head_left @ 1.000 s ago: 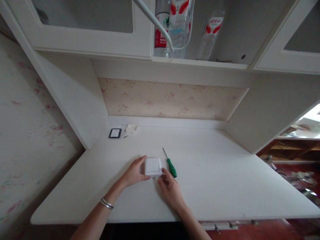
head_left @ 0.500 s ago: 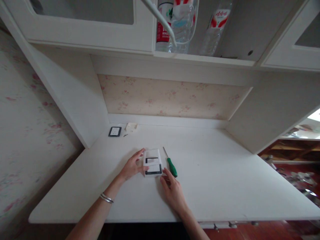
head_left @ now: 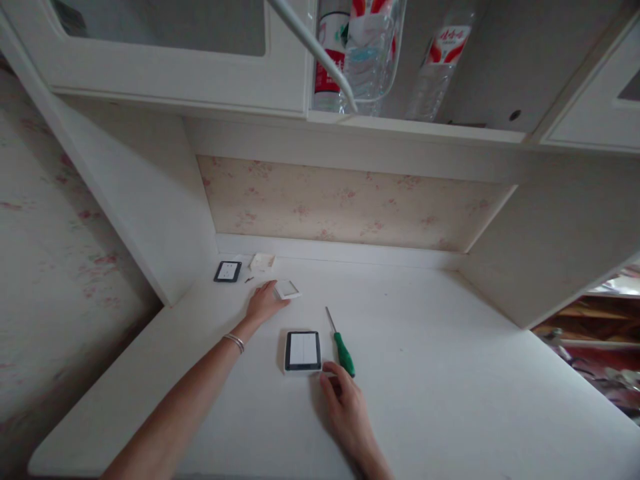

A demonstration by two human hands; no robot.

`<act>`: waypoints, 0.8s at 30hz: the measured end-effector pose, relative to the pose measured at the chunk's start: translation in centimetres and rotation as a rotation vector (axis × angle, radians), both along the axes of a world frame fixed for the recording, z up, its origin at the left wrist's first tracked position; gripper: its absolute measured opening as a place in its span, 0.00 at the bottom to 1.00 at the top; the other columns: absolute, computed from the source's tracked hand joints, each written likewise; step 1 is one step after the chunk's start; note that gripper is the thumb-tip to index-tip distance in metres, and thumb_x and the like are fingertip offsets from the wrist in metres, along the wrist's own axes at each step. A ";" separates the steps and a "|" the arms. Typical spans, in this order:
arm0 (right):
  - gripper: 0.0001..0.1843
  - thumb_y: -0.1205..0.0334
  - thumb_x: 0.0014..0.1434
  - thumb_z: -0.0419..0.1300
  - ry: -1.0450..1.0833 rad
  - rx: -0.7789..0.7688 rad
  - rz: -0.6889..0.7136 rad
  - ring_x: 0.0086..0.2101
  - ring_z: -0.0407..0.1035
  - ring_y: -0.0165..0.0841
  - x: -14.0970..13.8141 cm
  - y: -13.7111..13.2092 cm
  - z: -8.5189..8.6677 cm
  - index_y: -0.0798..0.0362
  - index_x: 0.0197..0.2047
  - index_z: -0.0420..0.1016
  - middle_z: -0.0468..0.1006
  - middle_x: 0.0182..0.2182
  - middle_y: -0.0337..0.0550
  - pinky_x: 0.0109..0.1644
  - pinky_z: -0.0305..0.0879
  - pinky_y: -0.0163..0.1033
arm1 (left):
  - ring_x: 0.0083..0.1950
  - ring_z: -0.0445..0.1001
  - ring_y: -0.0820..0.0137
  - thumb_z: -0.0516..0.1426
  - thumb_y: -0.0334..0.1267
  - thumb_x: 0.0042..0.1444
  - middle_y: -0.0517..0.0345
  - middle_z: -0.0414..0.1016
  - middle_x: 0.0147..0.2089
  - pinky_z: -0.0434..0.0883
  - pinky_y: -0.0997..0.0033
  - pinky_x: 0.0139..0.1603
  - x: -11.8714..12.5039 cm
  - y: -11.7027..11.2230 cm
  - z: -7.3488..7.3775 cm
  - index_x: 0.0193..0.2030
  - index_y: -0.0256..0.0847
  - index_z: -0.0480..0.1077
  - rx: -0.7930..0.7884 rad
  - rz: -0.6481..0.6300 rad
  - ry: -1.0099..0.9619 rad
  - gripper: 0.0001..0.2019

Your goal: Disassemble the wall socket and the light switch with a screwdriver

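Note:
A white square frame (head_left: pixel 299 292) is pinched at its left side in the fingers of my left hand (head_left: pixel 265 303), towards the back of the desk. In front of it lies a wall switch (head_left: pixel 303 350) with a white face, dark border and white base. My right hand (head_left: pixel 346 400) rests on the desk at the switch's lower right corner, fingers loosely curled and apart, the fingertips at or touching its edge. Just right of the switch lies a screwdriver (head_left: pixel 344 353) with a green handle, its shaft pointing to the back.
A wall socket (head_left: pixel 228 271) with a dark border lies at the back left. Beside it are a crumpled clear wrapper (head_left: pixel 263 262) and a small dark piece (head_left: pixel 249 280). The white desk (head_left: pixel 425 373) stretches right. Overhead, a cabinet shelf holds plastic bottles (head_left: pixel 370 53), with a pale curved rod (head_left: pixel 320 53) in front.
My left hand has lifted the white frame off the switch and carried it back and left. The switch face is now uncovered. My right hand stays by its corner; the view has shifted slightly.

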State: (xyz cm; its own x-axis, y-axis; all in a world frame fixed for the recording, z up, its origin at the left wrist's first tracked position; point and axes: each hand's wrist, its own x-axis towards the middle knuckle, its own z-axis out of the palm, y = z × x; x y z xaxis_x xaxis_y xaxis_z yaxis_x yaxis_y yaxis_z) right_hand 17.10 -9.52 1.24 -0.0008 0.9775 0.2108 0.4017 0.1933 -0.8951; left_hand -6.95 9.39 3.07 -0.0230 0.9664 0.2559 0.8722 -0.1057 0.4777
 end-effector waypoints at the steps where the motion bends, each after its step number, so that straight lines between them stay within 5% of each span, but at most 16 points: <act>1: 0.17 0.50 0.60 0.53 0.000 0.010 -0.003 0.33 0.73 0.34 0.0 0.1 -0.1 0.50 0.46 0.73 0.78 0.40 0.46 0.37 0.70 0.37 | 0.60 0.63 0.58 0.61 0.50 0.45 0.46 0.65 0.60 0.58 0.66 0.60 0.2 0.6 -0.1 0.59 0.36 0.61 -0.034 0.030 0.032 0.35; 9: 0.13 0.52 0.61 0.52 -0.044 0.025 -0.004 0.27 0.71 0.32 -0.2 0.5 0.2 0.49 0.41 0.73 0.76 0.33 0.43 0.32 0.67 0.35 | 0.54 0.69 0.53 0.60 0.47 0.48 0.38 0.71 0.52 0.64 0.61 0.51 1.5 5.2 0.8 0.57 0.35 0.62 -0.099 0.137 0.063 0.31; 14: 0.12 0.54 0.62 0.51 -0.050 0.015 0.003 0.26 0.69 0.31 -0.1 0.5 0.5 0.49 0.40 0.72 0.75 0.33 0.42 0.31 0.65 0.35 | 0.55 0.68 0.54 0.57 0.43 0.52 0.38 0.68 0.55 0.64 0.59 0.52 1.9 5.6 1.5 0.56 0.34 0.62 -0.067 0.119 0.001 0.25; 18: 0.13 0.53 0.62 0.51 -0.042 0.020 -0.021 0.25 0.68 0.30 0.1 0.4 0.4 0.50 0.40 0.72 0.75 0.32 0.42 0.30 0.64 0.34 | 0.51 0.71 0.63 0.51 0.42 0.58 0.45 0.68 0.55 0.66 0.66 0.52 2.8 2.9 1.4 0.52 0.36 0.66 -0.032 0.017 -0.093 0.18; 24: 0.13 0.53 0.62 0.50 -0.113 0.080 -0.118 0.26 0.67 0.31 0.5 0.2 0.3 0.51 0.37 0.72 0.75 0.30 0.42 0.30 0.64 0.35 | 0.49 0.72 0.66 0.52 0.48 0.58 0.52 0.72 0.51 0.70 0.68 0.48 3.2 -6.3 1.8 0.48 0.41 0.70 -0.063 -0.348 -0.346 0.17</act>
